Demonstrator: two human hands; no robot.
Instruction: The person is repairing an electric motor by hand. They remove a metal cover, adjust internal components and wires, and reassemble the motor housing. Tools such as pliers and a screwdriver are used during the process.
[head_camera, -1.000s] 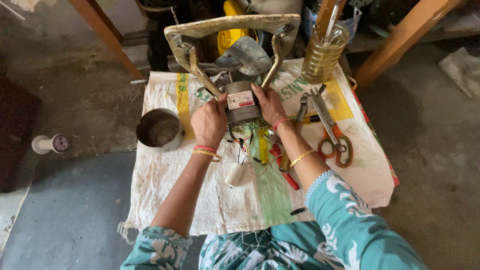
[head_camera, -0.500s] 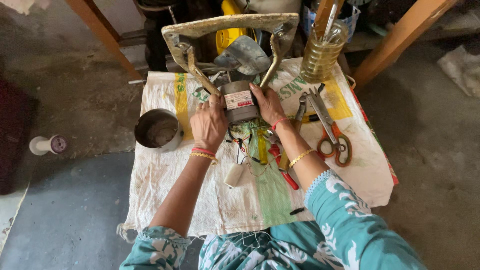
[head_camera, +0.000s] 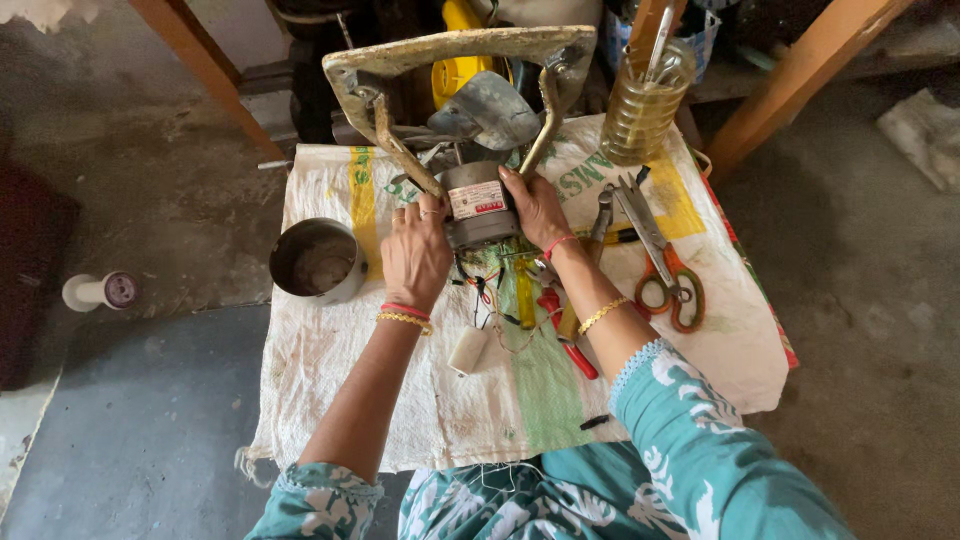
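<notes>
- One small grey motor (head_camera: 478, 205) with a label stands at the far middle of the sack-covered desk (head_camera: 330, 400), directly ahead of both hands, its long axis roughly upright.
- Left hand (head_camera: 415, 255) is closed against the motor's left flank; right hand (head_camera: 535, 205) grips its right flank. Both are equally near.
- A bent metal bracket (head_camera: 455, 60) straddles the motor.
- Count: one metal cup (head_camera: 317, 262), one jar of oil (head_camera: 645, 105), one pair of orange-handled scissors (head_camera: 660, 255), one red-handled pliers (head_camera: 565, 335).

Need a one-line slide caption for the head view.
Both hands, left and right, grip a small motor over a cloth-covered table, scissors alongside.
</notes>
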